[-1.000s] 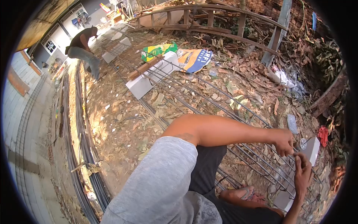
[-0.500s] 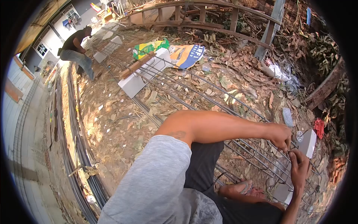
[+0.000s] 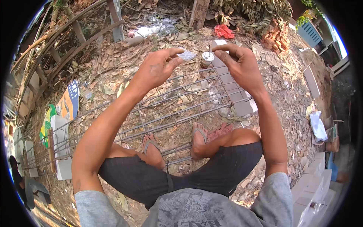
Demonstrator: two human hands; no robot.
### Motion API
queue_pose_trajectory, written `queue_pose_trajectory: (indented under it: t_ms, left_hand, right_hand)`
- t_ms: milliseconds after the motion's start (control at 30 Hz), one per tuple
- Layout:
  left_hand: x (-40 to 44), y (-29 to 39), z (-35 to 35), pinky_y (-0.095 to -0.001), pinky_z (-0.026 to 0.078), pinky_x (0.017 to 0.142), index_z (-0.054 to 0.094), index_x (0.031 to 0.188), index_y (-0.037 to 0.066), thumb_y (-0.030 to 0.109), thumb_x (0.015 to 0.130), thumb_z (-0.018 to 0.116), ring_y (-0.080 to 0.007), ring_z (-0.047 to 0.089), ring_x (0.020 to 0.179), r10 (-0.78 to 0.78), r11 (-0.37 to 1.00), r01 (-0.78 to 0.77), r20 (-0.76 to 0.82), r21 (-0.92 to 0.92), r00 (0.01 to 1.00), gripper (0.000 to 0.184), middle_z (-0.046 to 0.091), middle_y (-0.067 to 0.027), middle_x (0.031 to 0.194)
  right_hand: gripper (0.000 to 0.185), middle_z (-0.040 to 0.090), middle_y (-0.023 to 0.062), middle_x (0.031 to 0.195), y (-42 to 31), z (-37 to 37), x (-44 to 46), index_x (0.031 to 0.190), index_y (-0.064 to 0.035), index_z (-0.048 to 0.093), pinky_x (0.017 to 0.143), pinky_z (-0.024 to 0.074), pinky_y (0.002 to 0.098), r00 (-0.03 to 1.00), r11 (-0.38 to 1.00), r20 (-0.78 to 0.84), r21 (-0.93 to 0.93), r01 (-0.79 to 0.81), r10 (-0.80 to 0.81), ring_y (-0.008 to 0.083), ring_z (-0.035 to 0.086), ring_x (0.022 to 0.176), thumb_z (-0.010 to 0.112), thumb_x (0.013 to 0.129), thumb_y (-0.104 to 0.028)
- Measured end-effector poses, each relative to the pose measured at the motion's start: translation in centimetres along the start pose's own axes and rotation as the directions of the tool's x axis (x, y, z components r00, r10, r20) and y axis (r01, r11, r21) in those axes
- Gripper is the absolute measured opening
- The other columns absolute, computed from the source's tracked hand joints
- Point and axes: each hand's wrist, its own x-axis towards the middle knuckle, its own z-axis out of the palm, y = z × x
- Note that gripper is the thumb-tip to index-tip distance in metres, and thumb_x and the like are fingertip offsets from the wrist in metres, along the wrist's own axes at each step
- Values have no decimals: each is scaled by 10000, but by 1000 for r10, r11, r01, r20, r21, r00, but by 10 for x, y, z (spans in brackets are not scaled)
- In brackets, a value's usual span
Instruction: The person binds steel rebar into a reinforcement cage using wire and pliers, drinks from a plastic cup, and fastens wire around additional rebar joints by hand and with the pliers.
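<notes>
My left hand (image 3: 159, 68) is raised over the rebar cage (image 3: 177, 100), thumb and forefinger apart, with nothing visible between them. Clear crumpled plastic (image 3: 187, 55) shows just beyond its fingertips. My right hand (image 3: 240, 68) is also raised, its fingers curled and its thumb and forefinger nearly meeting. Whatever thin thing it may pinch cannot be made out. Close to its fingertips stands a cup (image 3: 207, 59) with a whitish top and a dark straw. The cage's right end rests on a pale block (image 3: 242, 107), partly hidden by my right hand and forearm.
The cage runs left to another pale block (image 3: 63, 170). Printed sacks (image 3: 70, 101) lie beside it on the leafy ground. A red plastic scrap (image 3: 224, 31) and stacked bricks (image 3: 279, 36) are at the back. Another person (image 3: 36, 191) is at the left edge.
My view has swung right and down. My hands, close together at the cage's end before, are now raised and well apart.
</notes>
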Motion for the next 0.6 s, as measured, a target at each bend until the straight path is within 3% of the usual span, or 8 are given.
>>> queue_pose_trajectory:
  t_ms: [33, 133, 200, 267, 333, 367, 500, 600]
  left_hand:
    - [8, -17, 0, -416, 547, 916, 724, 1273, 30, 302, 1023, 644, -298, 719, 1041, -39, 995, 31, 77, 93, 996, 378, 754, -178, 1175]
    - [27, -73, 11, -425, 543, 967, 728, 1269, 37, 310, 1012, 648, -307, 716, 1107, -236, 956, 181, 240, 230, 942, 384, 748, -187, 1196]
    - [36, -118, 33, -416, 542, 979, 733, 1268, 53, 305, 1003, 653, -311, 713, 1127, -278, 955, 231, 292, 187, 915, 375, 746, -187, 1203]
    - [38, -152, 61, -414, 542, 986, 736, 1269, 69, 303, 995, 657, -314, 712, 1133, -299, 953, 262, 332, 152, 895, 369, 742, -191, 1211]
    - [39, -174, 88, -417, 541, 986, 738, 1272, 86, 306, 990, 659, -318, 714, 1125, -291, 957, 267, 352, 117, 889, 366, 737, -199, 1221]
    - [41, -182, 100, -421, 538, 990, 727, 1291, 94, 330, 993, 651, -323, 713, 1124, -298, 949, 235, 357, 210, 885, 388, 729, -209, 1234]
    - [52, -219, 149, -409, 540, 977, 693, 1353, 111, 381, 1011, 622, -294, 723, 1077, -272, 962, 243, 357, 126, 894, 442, 735, -182, 1244]
    - [59, -223, 160, -389, 559, 912, 682, 1381, 126, 431, 1024, 617, -232, 724, 1010, -349, 888, 453, 533, -73, 770, 474, 740, -119, 1235]
  right_hand:
    - [235, 749, 109, 773, 9, 1, -4, 1085, -10, 781, 607, 494, 325, 999, 991, -49, 131, 21, -14, 97, 646, 660, 689, 1002, -210]
    - [274, 754, 85, 796, 50, 6, -26, 1100, 18, 775, 612, 478, 299, 982, 982, -61, -52, -182, 179, 81, 598, 663, 687, 1004, -223]
    - [284, 615, -25, 775, 97, 33, -54, 1100, 35, 762, 623, 399, 252, 966, 978, -174, 112, -175, 193, 41, 483, 718, 682, 1021, -226]
    - [291, 603, -24, 750, 111, 51, -87, 1069, 44, 765, 607, 399, 258, 910, 902, -46, 169, -398, 411, 42, 472, 697, 708, 1002, -233]
    - [321, 743, 90, 765, 131, 79, -123, 1067, 17, 784, 701, 527, 345, 876, 867, -31, 164, -471, 482, 142, 636, 706, 768, 938, -277]
    - [325, 741, 103, 776, 128, 88, -137, 1064, 10, 788, 691, 525, 348, 843, 830, 23, 163, -534, 538, 144, 636, 705, 789, 918, -280]
    - [326, 736, 142, 820, 118, 124, -161, 1039, -22, 793, 669, 526, 361, 755, 779, 243, -10, -626, 610, 190, 659, 696, 843, 859, -289]
    - [325, 742, 154, 864, 126, 154, -183, 1017, -41, 784, 663, 535, 373, 873, 878, 161, 62, -475, 461, 242, 685, 706, 866, 830, -293]
